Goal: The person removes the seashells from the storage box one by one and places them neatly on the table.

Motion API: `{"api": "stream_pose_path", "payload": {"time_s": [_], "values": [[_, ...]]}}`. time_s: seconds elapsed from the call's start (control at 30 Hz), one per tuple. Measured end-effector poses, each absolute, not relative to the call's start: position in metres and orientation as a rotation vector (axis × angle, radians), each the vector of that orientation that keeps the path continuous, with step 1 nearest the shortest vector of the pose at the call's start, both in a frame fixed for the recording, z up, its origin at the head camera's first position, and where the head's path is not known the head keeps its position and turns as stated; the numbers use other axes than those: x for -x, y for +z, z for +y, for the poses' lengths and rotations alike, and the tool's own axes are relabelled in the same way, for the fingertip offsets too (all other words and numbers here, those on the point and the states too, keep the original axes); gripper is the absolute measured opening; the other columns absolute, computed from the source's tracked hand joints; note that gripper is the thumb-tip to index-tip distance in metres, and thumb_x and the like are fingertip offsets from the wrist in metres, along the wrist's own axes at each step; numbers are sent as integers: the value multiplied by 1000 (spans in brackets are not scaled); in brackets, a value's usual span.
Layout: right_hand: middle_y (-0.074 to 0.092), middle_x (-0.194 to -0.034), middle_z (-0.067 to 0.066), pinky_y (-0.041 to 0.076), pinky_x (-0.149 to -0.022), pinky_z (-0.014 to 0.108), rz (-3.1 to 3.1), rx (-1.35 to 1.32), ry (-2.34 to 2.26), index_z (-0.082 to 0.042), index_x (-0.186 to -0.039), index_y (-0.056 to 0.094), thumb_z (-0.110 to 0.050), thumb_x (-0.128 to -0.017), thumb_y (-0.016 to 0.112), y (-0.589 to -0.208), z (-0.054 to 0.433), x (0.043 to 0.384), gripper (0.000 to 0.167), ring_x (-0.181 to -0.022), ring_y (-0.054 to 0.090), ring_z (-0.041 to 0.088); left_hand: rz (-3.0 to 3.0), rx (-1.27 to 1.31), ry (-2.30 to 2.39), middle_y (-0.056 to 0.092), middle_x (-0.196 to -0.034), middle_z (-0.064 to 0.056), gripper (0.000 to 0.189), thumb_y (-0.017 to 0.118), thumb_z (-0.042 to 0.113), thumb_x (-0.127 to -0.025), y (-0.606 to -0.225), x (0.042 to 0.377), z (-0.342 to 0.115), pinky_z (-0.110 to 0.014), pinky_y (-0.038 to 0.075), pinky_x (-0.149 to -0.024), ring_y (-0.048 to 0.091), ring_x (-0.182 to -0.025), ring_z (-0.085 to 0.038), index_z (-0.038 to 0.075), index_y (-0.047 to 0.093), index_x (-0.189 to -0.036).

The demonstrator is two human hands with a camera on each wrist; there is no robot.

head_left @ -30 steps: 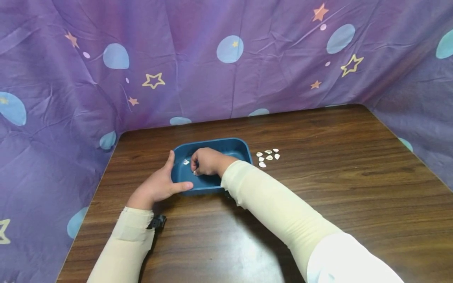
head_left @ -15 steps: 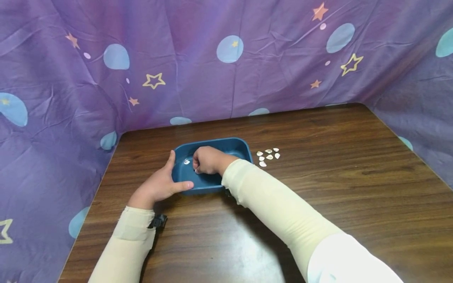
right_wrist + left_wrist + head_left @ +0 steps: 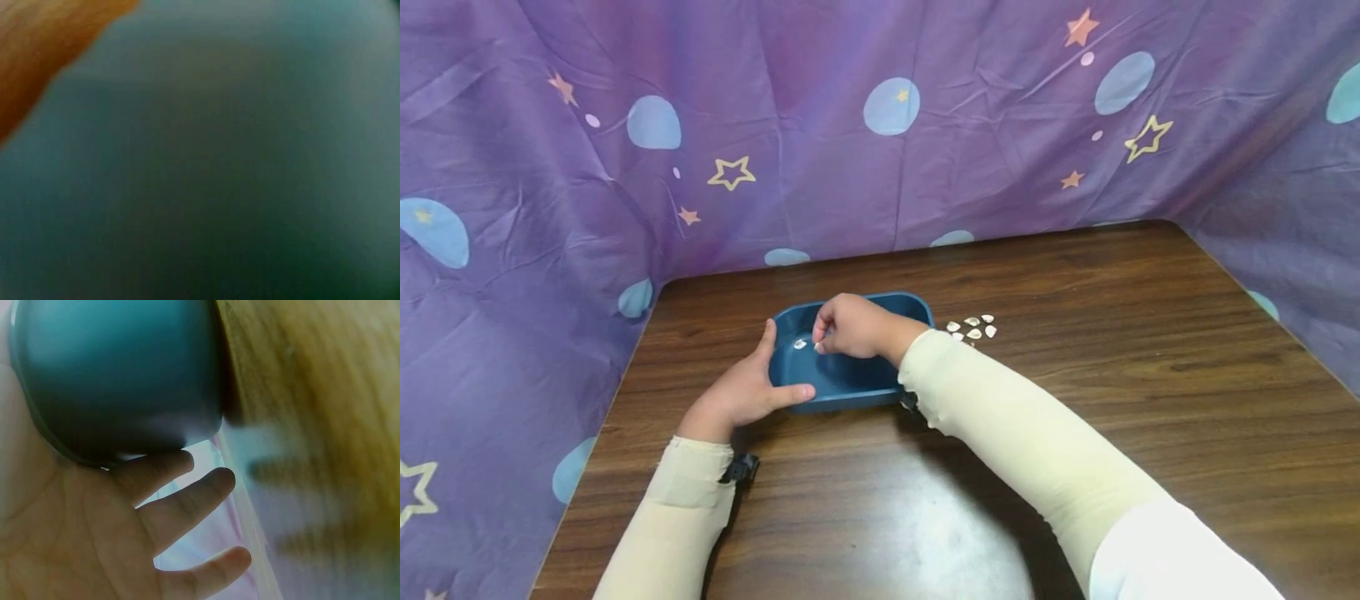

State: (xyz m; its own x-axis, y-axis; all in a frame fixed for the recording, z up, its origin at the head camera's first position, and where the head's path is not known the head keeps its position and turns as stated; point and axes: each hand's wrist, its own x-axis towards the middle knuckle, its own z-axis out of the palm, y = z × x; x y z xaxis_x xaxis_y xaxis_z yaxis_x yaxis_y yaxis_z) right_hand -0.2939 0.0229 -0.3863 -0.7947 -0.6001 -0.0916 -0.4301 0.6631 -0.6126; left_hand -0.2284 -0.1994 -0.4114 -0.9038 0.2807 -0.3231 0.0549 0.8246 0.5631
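Observation:
A blue rectangular tray (image 3: 842,403) stands on the table. My left hand (image 3: 741,396) is at its left end, thumb on the front side and forefinger at the back left corner; in the left wrist view its other fingers (image 3: 187,509) are straight and spread. My right hand (image 3: 853,327) is over the inside of the tray, pinching a small white shell (image 3: 817,347) between thumb and forefinger. Another white shell (image 3: 800,343) lies on the tray floor, left of those fingertips. The right wrist view is a dark blur, with skin (image 3: 50,44) at the upper left.
Several small white shells (image 3: 973,333) lie on the brown wooden table (image 3: 1112,350) right of the tray; the right sleeve (image 3: 1015,433) partly covers that group. A purple patterned cloth (image 3: 820,125) hangs behind the table and along its sides.
My right hand has lifted and shifted back and right, the pinched shell rising from the tray floor. My left hand keeps its place at the tray. The sleeve now covers some loose shells.

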Motion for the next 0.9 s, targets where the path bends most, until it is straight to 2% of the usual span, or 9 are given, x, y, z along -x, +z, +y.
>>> {"api": "stream_pose_path", "payload": {"time_s": [0.23,0.4,0.63,0.9], "values": [[52,-63,-6,42,-64,24,2575,866,-1041,-8,-92,78,-12,-92,79,-360,60,283,4,-61,46,6,2609,-227,793,12,-172,-32,133,71,69,-90,-408,227,-196,-67,34,-119,34,-151,-53,13,-22,-166],[48,-59,-8,37,-58,24,2641,831,-1109,-7,-90,77,-10,-89,80,-357,101,282,4,-56,42,5,2600,-209,819,9,-173,-29,132,73,67,-90,-408,225,-196,-67,31,-121,29,-154,-53,16,-22,-166],[53,-62,-6,39,-55,23,2711,615,-1136,-5,-91,75,-11,-91,79,-362,161,283,7,-56,46,6,2599,-223,804,6,-174,-28,132,72,67,-91,-407,222,-197,-69,31,-120,27,-153,-55,16,-24,-165],[59,-66,-6,44,-60,24,2774,473,-1025,-4,-90,75,-9,-92,77,-385,215,283,6,-62,54,7,2595,-221,798,6,-174,-28,132,72,68,-90,-408,223,-195,-69,31,-119,26,-153,-55,17,-24,-165]]}}
